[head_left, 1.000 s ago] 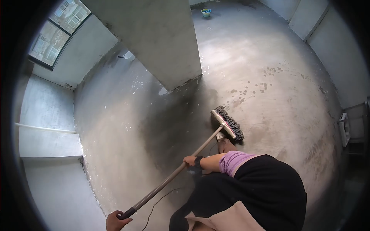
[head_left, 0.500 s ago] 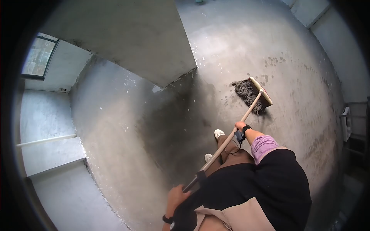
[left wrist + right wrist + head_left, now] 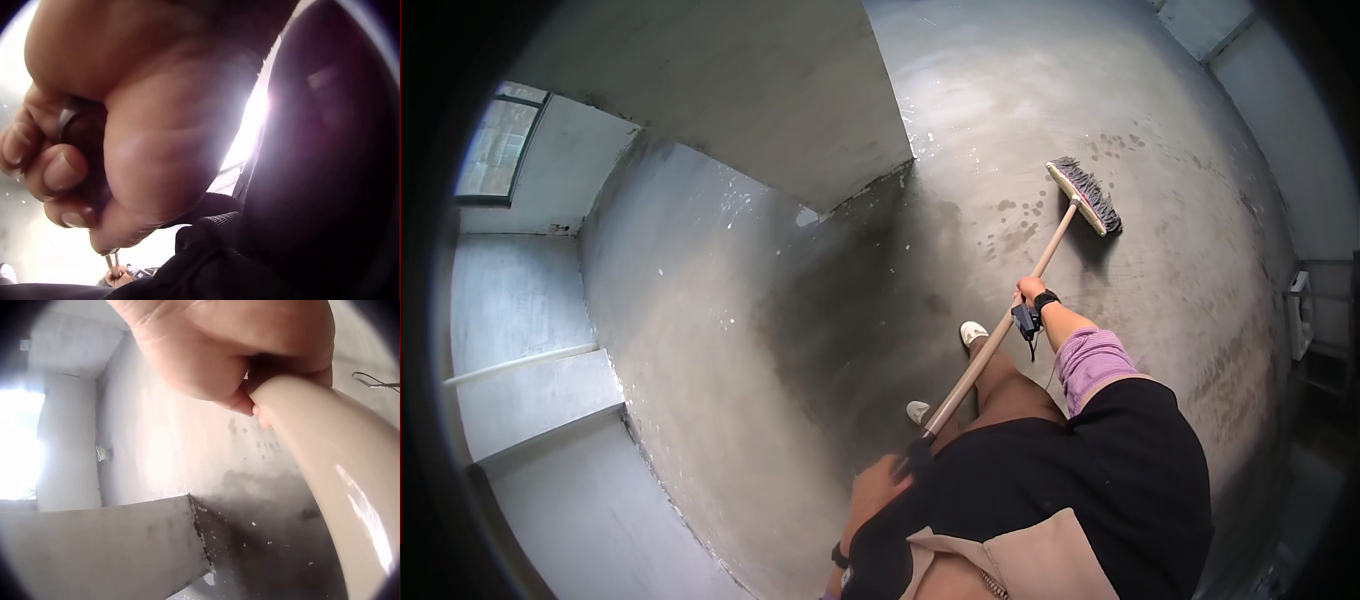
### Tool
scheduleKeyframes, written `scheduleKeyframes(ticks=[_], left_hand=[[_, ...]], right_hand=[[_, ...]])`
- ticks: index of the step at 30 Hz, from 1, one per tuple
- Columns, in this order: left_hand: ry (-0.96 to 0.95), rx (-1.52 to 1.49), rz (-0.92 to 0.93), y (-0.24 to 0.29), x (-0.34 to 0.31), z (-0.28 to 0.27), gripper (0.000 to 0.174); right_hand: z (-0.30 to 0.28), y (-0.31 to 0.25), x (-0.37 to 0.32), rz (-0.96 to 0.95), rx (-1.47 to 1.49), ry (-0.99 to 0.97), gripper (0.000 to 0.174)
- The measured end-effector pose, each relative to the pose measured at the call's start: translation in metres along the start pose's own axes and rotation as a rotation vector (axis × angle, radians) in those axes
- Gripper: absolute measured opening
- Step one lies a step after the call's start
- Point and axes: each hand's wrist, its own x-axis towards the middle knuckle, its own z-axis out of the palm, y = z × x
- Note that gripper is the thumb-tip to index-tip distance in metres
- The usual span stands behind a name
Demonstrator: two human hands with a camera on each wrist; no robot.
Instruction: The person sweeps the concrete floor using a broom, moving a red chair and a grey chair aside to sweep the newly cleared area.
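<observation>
A mop with grey strands (image 3: 1090, 190) on a cream bar stands out ahead of the feet, a dark shadow on the floor beside it. Its long beige handle (image 3: 978, 366) slants back toward the body. Partway along, my right hand (image 3: 1032, 289) grips the handle; in the right wrist view that hand (image 3: 250, 347) is wrapped round the smooth shaft (image 3: 331, 450). My left hand (image 3: 876, 490) holds the dark upper end of the handle close to the waist. In the left wrist view, the left hand's fingers (image 3: 59, 172) curl round the dark grip, mostly hidden by the palm.
A grey pillar (image 3: 760, 110) comes down to the floor at upper left, with a dark wet patch (image 3: 850, 300) at its foot. A low ledge (image 3: 570, 480) runs along the left wall. White shoes (image 3: 972, 332) stand beside the handle. A white object (image 3: 1300, 315) is at far right.
The mop head has moved away from the foot, up and right, its strands swinging left and then back right. My left hand has come in to the waist; the right hand has reached farther forward.
</observation>
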Motion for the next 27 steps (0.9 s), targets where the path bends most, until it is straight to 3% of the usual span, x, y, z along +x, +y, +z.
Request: scheduleKeyframes(ticks=[4, 6, 8, 10, 12, 14, 16, 18, 19, 20, 21, 22, 25, 27], left_hand=[[0.108, -0.029, -0.061, -0.089, -0.044, 0.004, 0.045], [0.154, -0.115, -0.161, -0.128, -0.080, -0.001, 0.045], [0.284, -0.145, -0.169, -0.191, -0.119, 0.002, 0.041], [0.399, -0.168, -0.215, -0.225, -0.164, -0.010, 0.035], [0.501, -0.389, -0.354, -0.276, -0.205, -0.013, 0.028], [0.787, -0.511, -0.373, -0.300, -0.246, -0.020, 0.023], [0.969, -0.352, -0.464, -0.327, -0.290, -0.031, 0.018], [1.192, -0.348, -0.411, -0.348, -0.332, -0.038, 0.019], [1.301, -0.368, -0.375, -0.353, -0.350, -0.041, 0.018], [1.414, -0.382, -0.338, -0.357, -0.368, -0.043, 0.017], [1.497, -0.366, -0.342, -0.364, -0.385, -0.044, 0.017], [1.582, -0.346, -0.342, -0.370, -0.400, -0.047, 0.017], [1.713, -0.304, -0.364, -0.367, -0.429, -0.053, 0.017], [1.743, -0.334, -0.265, -0.373, -0.432, -0.058, 0.016]], right_hand=[[0.041, -0.113, -0.014, -0.034, -0.067, -0.019, 0.016], [0.000, -0.194, -0.076, -0.125, -0.069, -0.147, 0.015], [-0.006, -0.270, -0.111, -0.213, -0.102, -0.302, 0.019], [0.012, -0.341, -0.146, -0.299, -0.040, -0.210, 0.016], [0.032, -0.414, -0.169, -0.380, -0.157, -0.296, 0.027], [0.043, -0.481, -0.206, -0.473, -0.082, -0.216, 0.025], [0.056, -0.537, -0.234, -0.578, -0.076, -0.302, 0.022], [0.091, -0.579, -0.250, -0.865, 0.081, -0.239, 0.015], [0.101, -0.602, -0.260, -0.766, 0.276, -0.435, 0.015], [0.116, -0.627, -0.269, -0.362, 0.702, -0.767, 0.016], [0.130, -0.652, -0.279, 0.136, 1.104, -0.963, 0.018], [0.146, -0.668, -0.286, 0.431, 1.296, -1.012, 0.021], [0.085, -0.684, -0.340, 0.351, 1.299, -1.045, 0.014], [0.117, -0.677, -0.329, 0.385, 1.388, -1.102, 0.012]])
